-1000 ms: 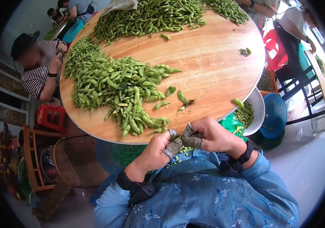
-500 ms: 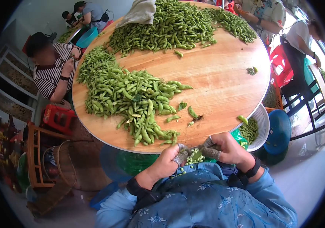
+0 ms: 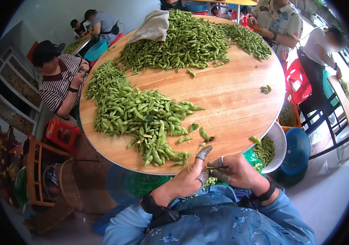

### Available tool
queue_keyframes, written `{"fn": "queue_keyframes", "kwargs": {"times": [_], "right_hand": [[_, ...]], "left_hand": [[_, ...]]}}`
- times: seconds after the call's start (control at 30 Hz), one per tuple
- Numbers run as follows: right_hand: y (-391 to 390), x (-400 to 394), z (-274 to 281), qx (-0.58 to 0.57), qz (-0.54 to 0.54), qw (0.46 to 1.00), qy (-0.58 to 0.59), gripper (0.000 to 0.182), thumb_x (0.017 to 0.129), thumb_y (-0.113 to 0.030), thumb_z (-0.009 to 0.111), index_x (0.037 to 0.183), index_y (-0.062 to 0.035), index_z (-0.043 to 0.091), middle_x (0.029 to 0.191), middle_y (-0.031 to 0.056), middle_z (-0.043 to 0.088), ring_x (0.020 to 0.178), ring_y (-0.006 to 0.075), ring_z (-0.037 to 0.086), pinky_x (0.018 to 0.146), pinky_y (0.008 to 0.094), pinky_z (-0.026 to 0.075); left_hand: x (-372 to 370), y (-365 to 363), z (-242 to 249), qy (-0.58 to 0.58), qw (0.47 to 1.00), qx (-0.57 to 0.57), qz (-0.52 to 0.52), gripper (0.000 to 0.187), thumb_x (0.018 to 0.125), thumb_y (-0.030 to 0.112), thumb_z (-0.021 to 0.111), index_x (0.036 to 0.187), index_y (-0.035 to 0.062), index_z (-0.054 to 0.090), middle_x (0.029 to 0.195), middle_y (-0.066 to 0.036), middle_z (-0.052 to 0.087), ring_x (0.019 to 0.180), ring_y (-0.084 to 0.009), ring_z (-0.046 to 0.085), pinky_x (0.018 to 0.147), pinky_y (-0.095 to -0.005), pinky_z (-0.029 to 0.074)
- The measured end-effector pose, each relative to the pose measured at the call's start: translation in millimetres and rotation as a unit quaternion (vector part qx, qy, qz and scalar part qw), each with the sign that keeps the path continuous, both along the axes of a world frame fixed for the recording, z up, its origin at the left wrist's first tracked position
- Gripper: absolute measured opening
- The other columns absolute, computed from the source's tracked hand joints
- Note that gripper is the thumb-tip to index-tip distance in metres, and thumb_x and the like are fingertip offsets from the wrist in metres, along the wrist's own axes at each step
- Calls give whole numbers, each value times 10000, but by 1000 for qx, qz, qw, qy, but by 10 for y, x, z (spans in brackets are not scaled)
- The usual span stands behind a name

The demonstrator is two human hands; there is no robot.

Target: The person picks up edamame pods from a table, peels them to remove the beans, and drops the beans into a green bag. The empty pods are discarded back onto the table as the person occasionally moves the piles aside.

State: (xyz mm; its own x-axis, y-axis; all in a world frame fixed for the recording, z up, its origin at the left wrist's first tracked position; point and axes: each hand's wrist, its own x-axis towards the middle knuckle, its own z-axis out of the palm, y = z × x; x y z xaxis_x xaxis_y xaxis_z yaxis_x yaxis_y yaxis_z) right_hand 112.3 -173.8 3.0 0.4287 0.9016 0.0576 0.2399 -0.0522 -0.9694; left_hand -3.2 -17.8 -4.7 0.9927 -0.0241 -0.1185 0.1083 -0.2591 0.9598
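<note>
My right hand is closed, with its covered fingertips pinching a green soybean pod that is mostly hidden. Close beside it, my left hand has a covered finger stretched up toward the table edge and the thumb held apart below. Nothing shows in its grasp. Under both hands, shelled green beans are partly visible above my blue apron. Just beyond the left hand, a pile of soybean pods lies on the round wooden table.
A larger pod heap with a grey cloth covers the table's far side. At right stand a white basket of pods and a blue basin. A person in a striped shirt sits left; other people work farther back.
My left hand has opened, its finger lifting away from the thumb, while the right hand keeps its pinch. The view has tilted slightly upward.
</note>
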Motion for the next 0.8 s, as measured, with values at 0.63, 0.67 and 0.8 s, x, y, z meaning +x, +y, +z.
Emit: {"fn": "queue_keyframes", "kwargs": {"times": [0.63, 0.67, 0.8], "right_hand": [[-106, 38, -79, 80, 30, 988, -126, 227, 695, 1, 666, 917, -43, 646, 756, 138, 619, 656, 294, 609, 586, 331, 479], [-180, 129, -72, 60, 22, 988, -143, 234, 687, 8, 667, 916, -38, 644, 746, 132, 619, 654, 283, 611, 589, 330, 479], [-603, 530, 170, -200, -101, 967, -122, 194, 688, 31, 661, 876, 28, 612, 756, 127, 626, 686, 169, 609, 595, 290, 474]], "left_hand": [[-176, -26, -252, 86, 975, -205, -8, 604, 771, -40, 371, 1353, 51, 236, 891, -36, 536, 669, -96, 436, 628, -229, 373], [-184, -6, -187, 90, 987, -129, -35, 591, 782, -30, 382, 1350, 52, 242, 860, -38, 552, 674, -105, 466, 640, -239, 392], [-219, 139, 50, 8, 994, 70, -82, 384, 839, 77, 512, 1216, 43, 447, 809, -69, 601, 744, -157, 574, 694, -269, 450]]}}
